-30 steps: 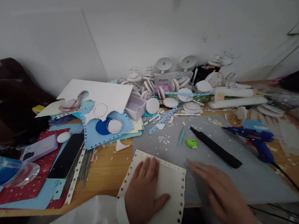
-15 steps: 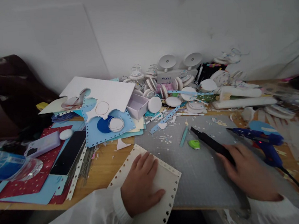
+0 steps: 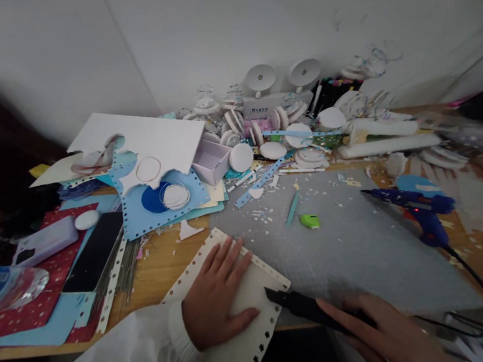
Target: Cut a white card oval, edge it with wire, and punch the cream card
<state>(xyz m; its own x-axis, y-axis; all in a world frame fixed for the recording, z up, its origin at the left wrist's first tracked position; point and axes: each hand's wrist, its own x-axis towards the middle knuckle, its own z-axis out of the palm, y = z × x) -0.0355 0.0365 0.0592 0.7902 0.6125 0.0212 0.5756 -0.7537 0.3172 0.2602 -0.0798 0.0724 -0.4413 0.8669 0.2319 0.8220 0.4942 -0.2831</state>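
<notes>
My left hand lies flat with fingers spread, pressing on a cream sheet of paper. Flower-shaped holes are punched along the edges of that sheet. In my right hand is a black utility knife, its tip over the sheet's right part, close to the punched edge. Whether the tip touches the paper I cannot tell. The paper lies partly on a grey cutting mat and hangs past the table's front edge. On the mat are a green hole punch and a teal slim tool.
A blue glue gun with a lit red light sits on the right, its cord trailing forward. White foam discs crowd the back. A cut white board, a phone and a plastic bottle are on the left.
My right hand has brought the utility knife left and toward me, from above the mat to over the cream sheet. My left hand stays flat on the paper. The view has shifted slightly.
</notes>
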